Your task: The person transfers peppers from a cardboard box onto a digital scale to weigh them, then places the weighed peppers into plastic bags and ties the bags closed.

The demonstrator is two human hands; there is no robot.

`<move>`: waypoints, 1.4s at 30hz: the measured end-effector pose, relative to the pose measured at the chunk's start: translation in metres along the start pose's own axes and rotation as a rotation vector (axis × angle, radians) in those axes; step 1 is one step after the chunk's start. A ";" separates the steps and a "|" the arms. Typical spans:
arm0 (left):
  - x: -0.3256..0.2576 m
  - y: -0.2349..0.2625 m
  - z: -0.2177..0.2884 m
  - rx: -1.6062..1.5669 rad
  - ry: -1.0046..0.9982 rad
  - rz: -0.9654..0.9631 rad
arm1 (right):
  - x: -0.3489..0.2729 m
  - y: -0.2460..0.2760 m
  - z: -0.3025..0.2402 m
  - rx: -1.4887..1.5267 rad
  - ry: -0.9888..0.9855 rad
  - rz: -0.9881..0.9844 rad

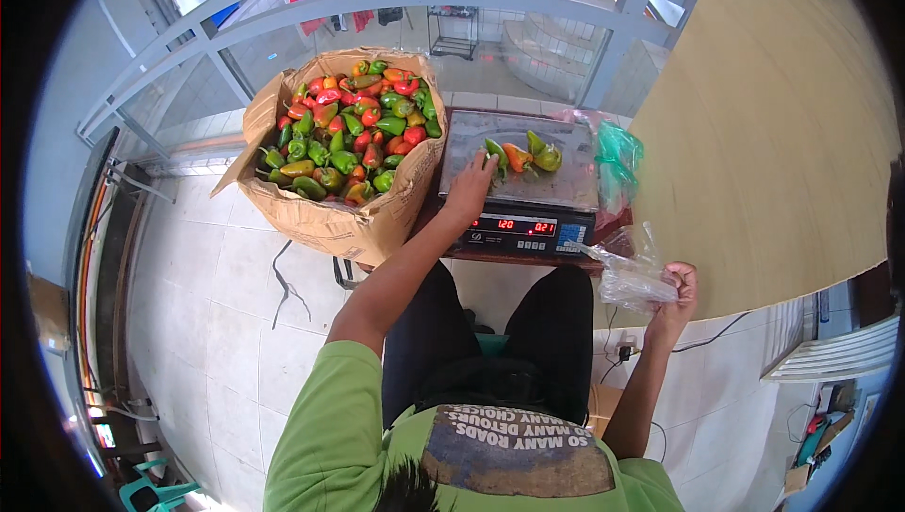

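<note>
On the metal plate of a digital weighing scale (575,193) lie several peppers: a green pepper (497,157) at the left, an orange pepper (517,157) in the middle and a yellowish-green pepper (547,156) at the right. My left hand (469,188) is over the plate's left side, its bent fingers on the green pepper. Out to the right, my right hand (675,297) pinches a crumpled clear plastic bag (633,284) beside the scale's front right corner. Left of the scale, a big open cardboard box (325,229) is heaped with red, green and orange peppers (353,130).
A green plastic bag (617,158) lies against the scale's right side. A wide pale wooden board (773,154) fills the right. Behind the box and scale runs a grey metal railing (396,5). Cables (287,281) trail over the tiled floor (217,342).
</note>
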State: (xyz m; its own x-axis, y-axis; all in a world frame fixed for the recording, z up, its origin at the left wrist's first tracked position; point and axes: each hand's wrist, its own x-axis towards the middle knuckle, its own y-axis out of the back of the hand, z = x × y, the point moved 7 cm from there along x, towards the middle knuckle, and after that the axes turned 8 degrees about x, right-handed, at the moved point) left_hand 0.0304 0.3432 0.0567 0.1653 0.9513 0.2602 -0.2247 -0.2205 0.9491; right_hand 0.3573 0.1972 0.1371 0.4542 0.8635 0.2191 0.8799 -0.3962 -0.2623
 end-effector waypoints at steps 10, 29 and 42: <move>-0.021 0.061 0.028 -0.306 -0.125 0.142 | -0.006 -0.016 0.012 -0.014 -0.039 -0.096; -0.111 0.078 0.101 -0.497 -0.344 -0.245 | -0.029 -0.078 0.050 -0.188 0.048 -0.345; -0.144 0.066 0.116 -0.516 -0.234 -0.081 | -0.046 -0.071 0.062 -0.253 -0.068 -0.389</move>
State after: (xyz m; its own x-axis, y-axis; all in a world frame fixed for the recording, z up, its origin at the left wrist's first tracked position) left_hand 0.1031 0.1669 0.1024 0.3967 0.8749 0.2778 -0.6321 0.0409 0.7738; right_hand 0.2651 0.2047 0.0871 0.0809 0.9781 0.1917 0.9932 -0.0952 0.0666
